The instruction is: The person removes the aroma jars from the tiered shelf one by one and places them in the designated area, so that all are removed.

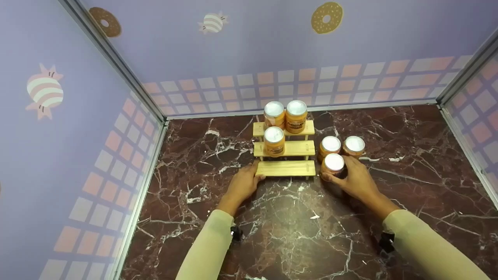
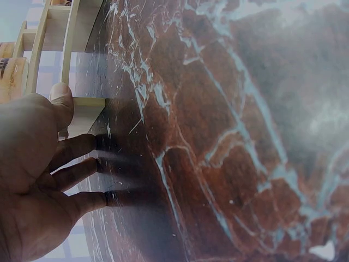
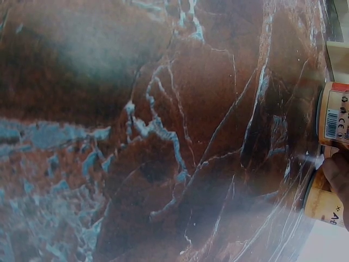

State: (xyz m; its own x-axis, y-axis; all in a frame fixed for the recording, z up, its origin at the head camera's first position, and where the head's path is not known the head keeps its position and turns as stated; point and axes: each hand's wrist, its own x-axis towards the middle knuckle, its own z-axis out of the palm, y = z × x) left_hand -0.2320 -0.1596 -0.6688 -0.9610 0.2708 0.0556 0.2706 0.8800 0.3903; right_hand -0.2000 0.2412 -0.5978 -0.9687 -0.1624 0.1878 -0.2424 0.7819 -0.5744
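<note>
A three-step wooden display stand [image 1: 286, 168] carries orange cans with pale silver tops. Two of them, a left can [image 1: 274, 115] and a right can [image 1: 296, 116], stand on the top step, and one can [image 1: 274, 142] stands on the left of the middle step. My left hand [image 1: 243, 182] grips the left end of the bottom step; in the left wrist view its thumb [image 2: 61, 101] lies against the step's edge. Right of the stand, my right hand [image 1: 356, 179] holds the front can [image 1: 333, 163] of a group of three between thumb and fingers.
Behind the held can, a can [image 1: 330, 144] and another can [image 1: 354, 144] stand close together on the dark marbled table [image 1: 288, 229]. A patterned back wall [image 1: 233, 50] rises behind the stand, with a left side wall [image 1: 101, 186] along the table's edge.
</note>
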